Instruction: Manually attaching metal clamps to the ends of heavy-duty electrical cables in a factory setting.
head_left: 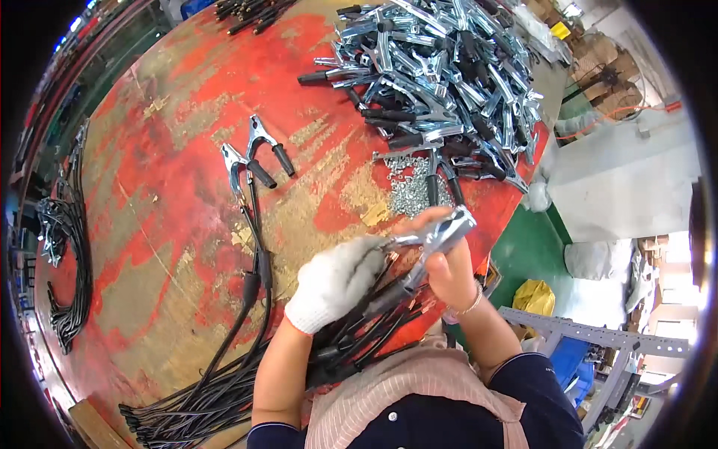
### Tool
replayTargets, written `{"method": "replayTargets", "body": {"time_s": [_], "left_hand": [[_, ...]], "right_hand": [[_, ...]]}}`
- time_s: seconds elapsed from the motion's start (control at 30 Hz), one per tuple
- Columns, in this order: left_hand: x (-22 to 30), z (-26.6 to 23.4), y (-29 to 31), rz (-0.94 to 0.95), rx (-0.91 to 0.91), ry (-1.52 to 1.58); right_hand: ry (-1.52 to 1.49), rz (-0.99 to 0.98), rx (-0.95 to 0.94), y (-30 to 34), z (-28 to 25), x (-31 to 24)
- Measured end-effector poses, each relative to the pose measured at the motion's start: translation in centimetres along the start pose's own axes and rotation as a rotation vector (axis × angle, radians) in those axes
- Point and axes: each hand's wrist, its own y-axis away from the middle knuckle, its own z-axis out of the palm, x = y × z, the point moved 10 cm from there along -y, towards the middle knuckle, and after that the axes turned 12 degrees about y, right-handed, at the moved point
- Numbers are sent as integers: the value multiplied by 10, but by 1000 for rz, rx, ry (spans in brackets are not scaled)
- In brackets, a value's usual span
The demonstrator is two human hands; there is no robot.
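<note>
My right hand (450,273), bare, grips a silver battery clamp (447,230) in front of my body, slightly blurred. Beside it my left hand (340,278), in a white knit glove, has its fingers curled closed against one end of the clamp. What those fingers pinch is hidden; a copper-coloured end shows near them. Below both hands lies a bundle of black cables (224,396) at the table's near edge. Farther left, two clamps (247,161) with black handle sleeves rest on the table, and black cables run from them toward me.
A big heap of clamps (441,75) covers the far right of the worn red table (172,247). Small metal nuts (413,191) lie in front of it. Another coiled cable bundle (75,262) sits at the left edge. A perforated metal rail (591,329) stands at right.
</note>
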Motion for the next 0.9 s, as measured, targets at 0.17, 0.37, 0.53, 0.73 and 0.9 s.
{"method": "replayTargets", "body": {"time_s": [0.17,0.37,0.53,0.73,0.9], "left_hand": [[-42,-19,-9,-264,298,851],[-55,-22,-9,-267,354,746],[-53,-26,-9,-259,384,720],[-63,-20,-10,-204,364,639],[-45,-22,-8,-167,300,467]], "right_hand": [[628,-106,67,-69,-50,19],[1339,-374,45,-101,-37,48],[1389,-454,-32,-109,-26,61],[1599,-573,-158,-113,-10,68],[1262,-312,-128,-111,-17,48]]}}
